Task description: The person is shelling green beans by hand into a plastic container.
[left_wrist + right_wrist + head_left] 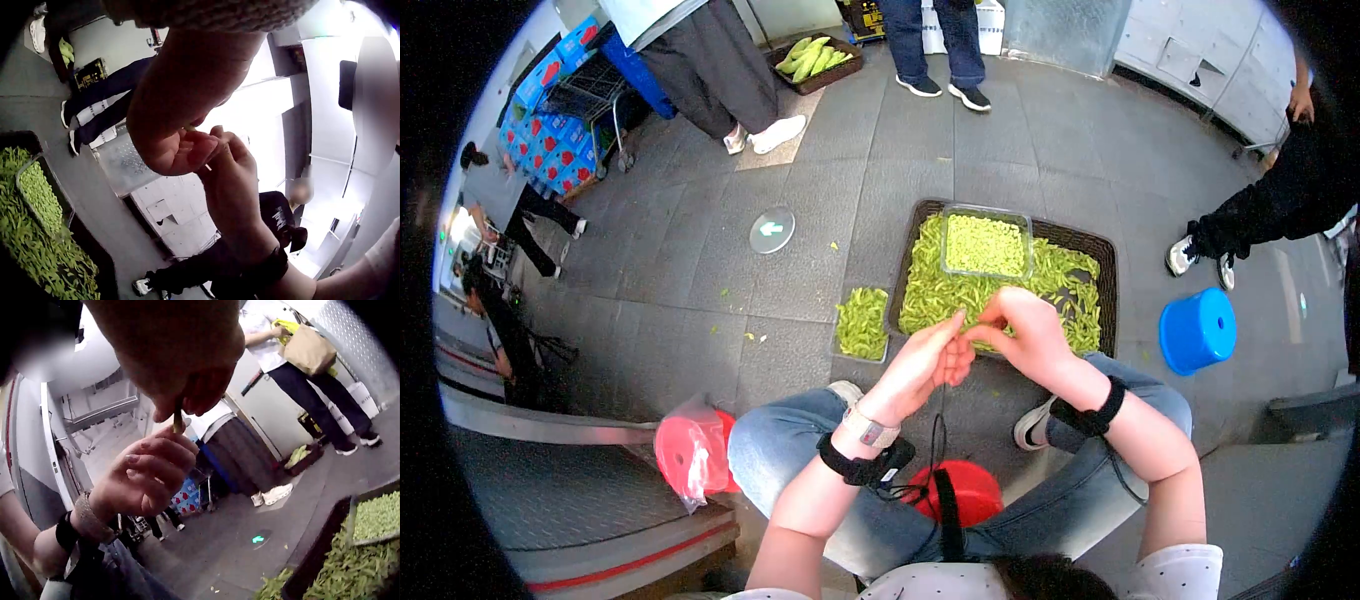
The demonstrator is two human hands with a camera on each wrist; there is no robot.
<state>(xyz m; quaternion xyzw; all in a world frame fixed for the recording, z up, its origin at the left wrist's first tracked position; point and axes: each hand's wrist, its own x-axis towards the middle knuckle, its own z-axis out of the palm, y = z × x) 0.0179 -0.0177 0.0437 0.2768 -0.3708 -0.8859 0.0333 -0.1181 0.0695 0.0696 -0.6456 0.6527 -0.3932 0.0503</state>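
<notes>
Item, dark woven basket (1108,300), one, right of centre in my head view: loose green pods (940,290), too many for me to count, with a bare patch of its floor at the right.
Item, blue stool (1197,331), one, at the right of the frame, apart from the basket.
Item, brown crate (820,84), one, at the upper middle-left: several larger green pieces (808,60), overlapping; I cannot give an exact count.
Item, clear box (1030,250), one, within the upper part of the basket: pale green beans (985,245), heaped, beyond counting.
Item, clear tray (862,358), one, just left of the basket: more pods, uncounted.
Item, hands, two, near the centre: left hand (925,362) and right hand (1030,330), fingers curled, both pinching one pod.
Item, held green pod (179,420), one: between the fingertips of both hands, upper-middle of my right wrist view.
</notes>
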